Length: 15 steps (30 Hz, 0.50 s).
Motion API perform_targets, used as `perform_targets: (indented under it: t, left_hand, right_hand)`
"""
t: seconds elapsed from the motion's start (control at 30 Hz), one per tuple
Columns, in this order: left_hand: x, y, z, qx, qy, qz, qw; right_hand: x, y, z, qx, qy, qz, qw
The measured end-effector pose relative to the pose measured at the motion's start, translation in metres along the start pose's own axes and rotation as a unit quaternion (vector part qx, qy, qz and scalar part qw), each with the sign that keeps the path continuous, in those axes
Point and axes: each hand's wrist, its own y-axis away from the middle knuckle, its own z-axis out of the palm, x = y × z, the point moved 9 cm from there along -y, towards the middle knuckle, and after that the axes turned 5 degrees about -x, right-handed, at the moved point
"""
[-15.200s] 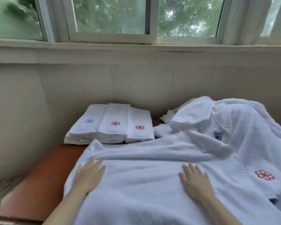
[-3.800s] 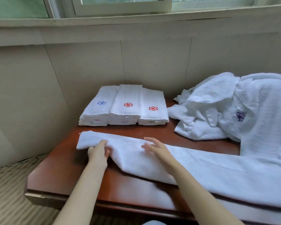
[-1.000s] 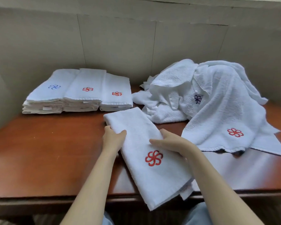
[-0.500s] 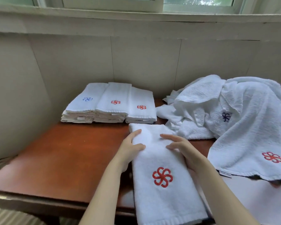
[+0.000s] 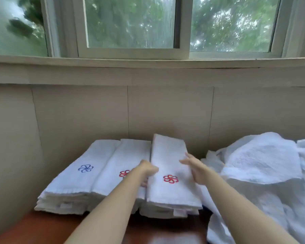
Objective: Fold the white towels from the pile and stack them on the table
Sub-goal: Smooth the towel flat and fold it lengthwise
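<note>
No words or numbers are legible. The only marks are embroidered pinwheels: a red flower (image 5: 170,178) on the folded towel (image 5: 166,155), a half-hidden red flower (image 5: 124,173) on the middle stack (image 5: 128,155) and a blue flower (image 5: 85,168) on the left stack (image 5: 95,155). The sewn tags (image 5: 177,212) on the front edges are too blurred to read.

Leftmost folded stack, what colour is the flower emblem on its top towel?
The emblem is blue, seen in the head view.
</note>
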Motion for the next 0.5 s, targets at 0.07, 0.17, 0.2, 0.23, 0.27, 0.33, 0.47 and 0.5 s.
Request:
perform_targets:
  t: [0.07, 0.17, 0.2, 0.23, 0.27, 0.33, 0.47, 0.5]
  left_hand:
    - [-0.015, -0.018, -0.001, 0.063, -0.125, 0.010, 0.990]
    - [-0.017, -0.024, 0.001, 0.087, -0.185, 0.062, 0.977]
    - [-0.016, -0.024, 0.004, 0.073, -0.196, 0.076, 0.975]
    - [-0.015, -0.025, 0.008, 0.057, -0.206, 0.086, 0.973]
    - [-0.014, -0.023, 0.011, 0.040, -0.220, 0.092, 0.970]
    - [-0.008, -0.018, 0.015, 0.025, -0.262, 0.104, 0.959]
    - [0.001, -0.011, 0.019, 0.076, -0.392, 0.104, 0.911]
    - [0.002, -0.009, 0.020, 0.096, -0.432, 0.098, 0.891]
  right_hand:
    - [0.038, -0.023, -0.005, -0.002, 0.022, 0.030, 0.999]
    - [0.055, -0.041, -0.017, -0.010, 0.001, 0.035, 0.999]
    - [0.054, -0.045, -0.018, -0.015, -0.010, 0.031, 0.999]
    - [0.051, -0.048, -0.020, -0.017, -0.011, 0.026, 0.999]
    - [0.046, -0.051, -0.020, -0.015, -0.001, 0.020, 1.000]
    - [0.037, -0.059, -0.016, -0.002, 0.039, 0.010, 0.999]
    - [0.026, -0.075, -0.003, 0.020, 0.153, -0.042, 0.987]
    - [0.025, -0.078, -0.001, 0.022, 0.170, -0.061, 0.983]
